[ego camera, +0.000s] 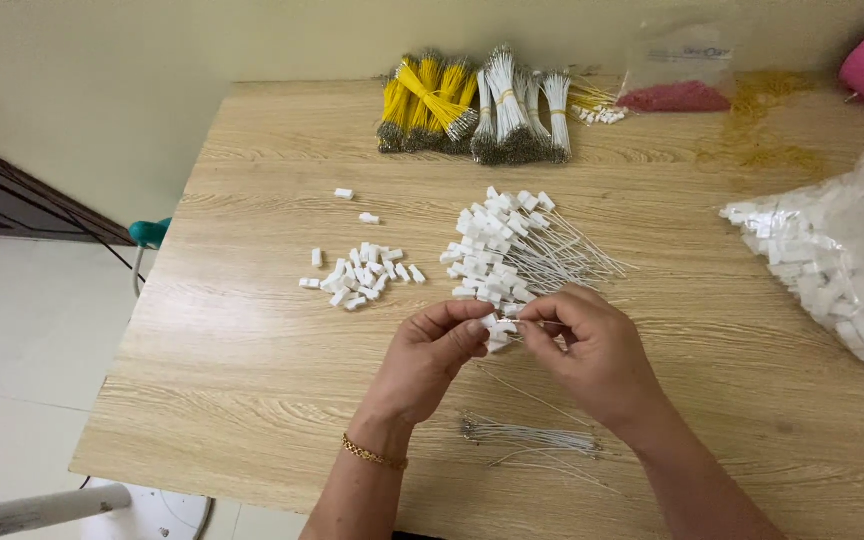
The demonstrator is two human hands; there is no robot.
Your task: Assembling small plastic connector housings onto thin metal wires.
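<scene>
Together, left hand (432, 350) and right hand (592, 345) pinch a small white connector (499, 333), seemingly wired, between their fingertips.

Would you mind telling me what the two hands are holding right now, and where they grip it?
The left hand pinches a small white plastic connector between thumb and fingers; the right hand pinches a thin white wire just beside it.

1. The left hand (439, 345) comes in from 6 o'clock, forearm rising toward 12, wrist slightly bent, thumb and forefinger pinched together toward 3 o'clock.
2. The right hand (592, 345) enters from 5 o'clock, knuckles up, its fingertips pinched and aimed at 9 o'clock.
3. The two sets of fingertips meet, nearly touching, at the centre.
</scene>
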